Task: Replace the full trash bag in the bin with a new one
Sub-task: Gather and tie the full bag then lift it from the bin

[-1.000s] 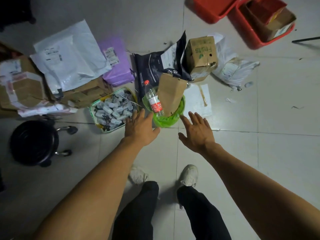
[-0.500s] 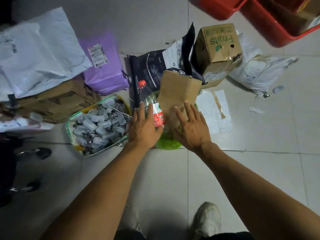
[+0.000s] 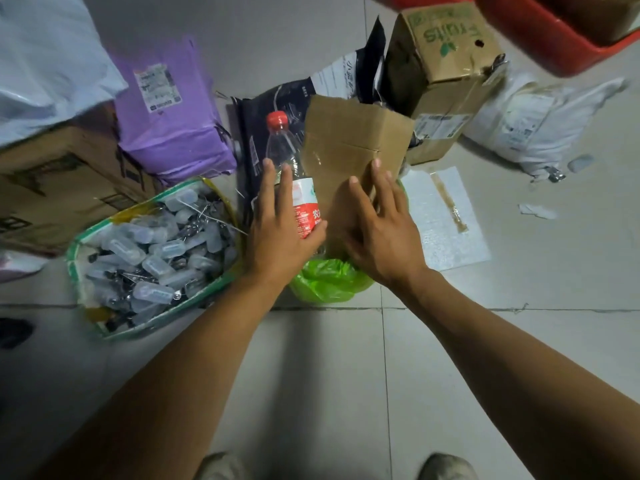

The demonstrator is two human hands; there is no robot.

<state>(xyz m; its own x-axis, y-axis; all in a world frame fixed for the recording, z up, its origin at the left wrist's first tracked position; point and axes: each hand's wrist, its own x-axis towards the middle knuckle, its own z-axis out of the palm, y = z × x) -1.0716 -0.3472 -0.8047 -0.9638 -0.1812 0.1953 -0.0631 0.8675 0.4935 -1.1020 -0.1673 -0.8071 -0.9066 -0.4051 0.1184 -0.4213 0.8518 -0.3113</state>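
A green trash bag (image 3: pixel 329 280) was filled with a bottle (image 3: pixel 294 181) and flattened cardboard (image 3: pixel 349 157). The left hand (image 3: pixel 280 233) and right hand (image 3: pixel 381 233) were laid on these, fingers spread.

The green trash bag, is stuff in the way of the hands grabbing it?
Yes. A plastic bottle and a piece of cardboard stick up out of the green trash bag. The left hand lies on the bottle, the right hand on the cardboard.

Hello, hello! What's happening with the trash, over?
Left hand on clear plastic bottle. Right hand on brown cardboard piece. Green trash bag overfull, still in bin.
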